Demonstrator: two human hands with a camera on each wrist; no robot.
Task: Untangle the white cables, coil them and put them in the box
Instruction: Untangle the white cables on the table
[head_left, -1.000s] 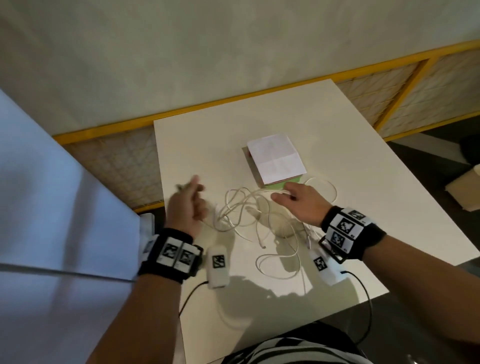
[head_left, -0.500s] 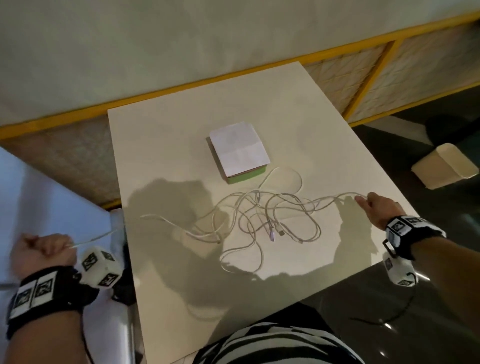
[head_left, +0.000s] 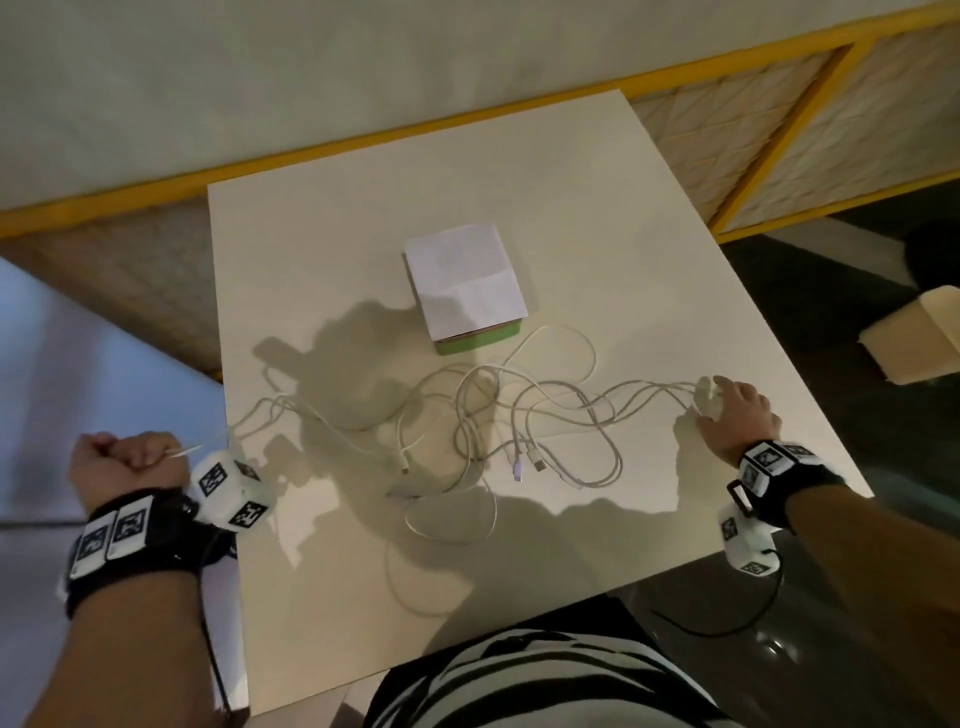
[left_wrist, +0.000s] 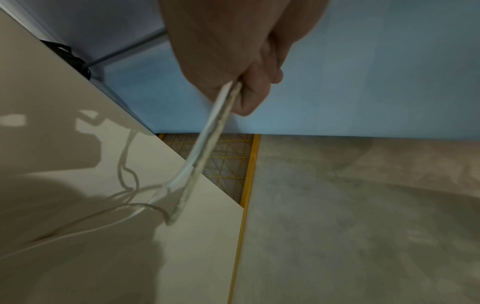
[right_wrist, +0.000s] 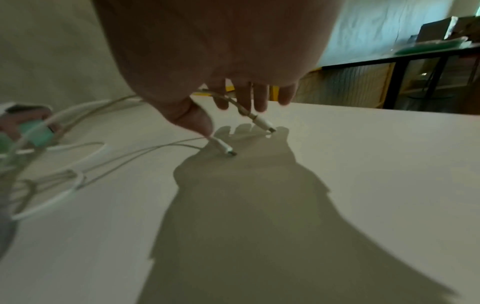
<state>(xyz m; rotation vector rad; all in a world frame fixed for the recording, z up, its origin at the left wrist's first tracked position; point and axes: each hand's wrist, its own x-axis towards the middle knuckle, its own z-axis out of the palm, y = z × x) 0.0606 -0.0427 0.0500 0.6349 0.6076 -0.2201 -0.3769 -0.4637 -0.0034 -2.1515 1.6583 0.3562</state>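
Several white cables (head_left: 519, 426) lie tangled across the middle of the white table (head_left: 311, 234), their strands stretched out left and right. My left hand (head_left: 130, 454) is a fist beyond the table's left edge; in the left wrist view this hand (left_wrist: 249, 88) grips two cable strands (left_wrist: 215, 123). My right hand (head_left: 722, 402) rests near the table's right edge and holds cable ends. In the right wrist view the hand (right_wrist: 233, 107) pinches one cable under the thumb, another runs between the fingers, and both plugs (right_wrist: 263, 124) touch the table. The box (head_left: 467, 291), green with a white lid, stands closed behind the tangle.
A pale blue panel (head_left: 52, 364) stands close to the table's left side. A beige bin (head_left: 914, 338) sits on the dark floor to the right. A yellow-framed mesh barrier (head_left: 779, 130) runs behind the table. My striped shirt (head_left: 519, 675) is at the near edge.
From the middle of the tangle my hands have pulled apart to the table's left and right sides, stretching the cables out. Over the last half second they have held about the same spread.
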